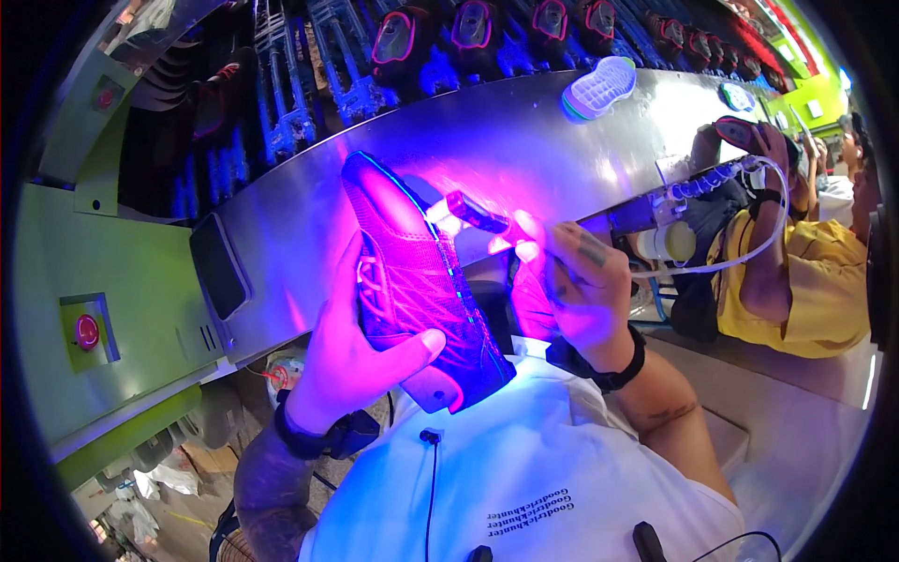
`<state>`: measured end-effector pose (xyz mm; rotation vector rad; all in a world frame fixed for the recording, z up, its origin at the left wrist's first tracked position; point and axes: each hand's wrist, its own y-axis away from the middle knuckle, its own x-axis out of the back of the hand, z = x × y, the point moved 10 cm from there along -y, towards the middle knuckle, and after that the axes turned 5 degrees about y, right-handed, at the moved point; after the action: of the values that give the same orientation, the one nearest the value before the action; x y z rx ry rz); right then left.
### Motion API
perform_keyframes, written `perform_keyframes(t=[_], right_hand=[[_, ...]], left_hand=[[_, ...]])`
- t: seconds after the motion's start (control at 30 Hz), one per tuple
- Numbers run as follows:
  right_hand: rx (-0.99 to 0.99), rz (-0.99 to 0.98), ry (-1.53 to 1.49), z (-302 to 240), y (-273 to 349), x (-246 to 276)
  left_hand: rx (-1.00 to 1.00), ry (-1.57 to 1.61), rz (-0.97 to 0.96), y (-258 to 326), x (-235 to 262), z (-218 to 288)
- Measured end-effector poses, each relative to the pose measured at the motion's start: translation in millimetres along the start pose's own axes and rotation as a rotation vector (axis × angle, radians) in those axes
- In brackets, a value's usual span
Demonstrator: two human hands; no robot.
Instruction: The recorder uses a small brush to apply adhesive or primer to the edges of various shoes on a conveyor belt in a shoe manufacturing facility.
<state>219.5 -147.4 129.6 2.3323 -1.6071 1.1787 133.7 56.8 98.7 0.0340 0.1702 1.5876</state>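
Note:
My left hand (351,347) grips a dark mesh shoe upper (412,290), its thumb pressed on the side near the heel and the toe pointing away from me. Violet light floods the upper, and a thin bluish line glows along its lower edge. In my right hand (585,281), fingers pinch a short dark-handled brush (478,214). Its pale tip meets the upper's edge near the forefoot. The bristles are too washed out by glare to make out clearly. Below that hand hangs a dark shape, partly hidden.
A pale shoe sole (599,89) lies on the metal table (300,192). Behind it runs a rack with several shoe uppers (473,23). A red button (86,332) sits on the green machine at left. At right, a person in yellow (805,290) works beside a white hose (782,201).

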Motion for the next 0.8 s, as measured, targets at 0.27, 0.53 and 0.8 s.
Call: perform_keyframes(t=[0.27, 0.53, 0.8], right_hand=[[-0.051, -0.076, -0.223, 7, 17, -6], [-0.254, -0.269, -0.311, 18, 19, -3], [0.0, -0.172, -0.027, 1, -1, 20]], left_hand=[[0.017, -0.028, 0.12, -13, 30, -6], [0.081, -0.005, 0.259, -23, 52, -13], [0.043, 0.184, 0.378, -28, 64, -24]])
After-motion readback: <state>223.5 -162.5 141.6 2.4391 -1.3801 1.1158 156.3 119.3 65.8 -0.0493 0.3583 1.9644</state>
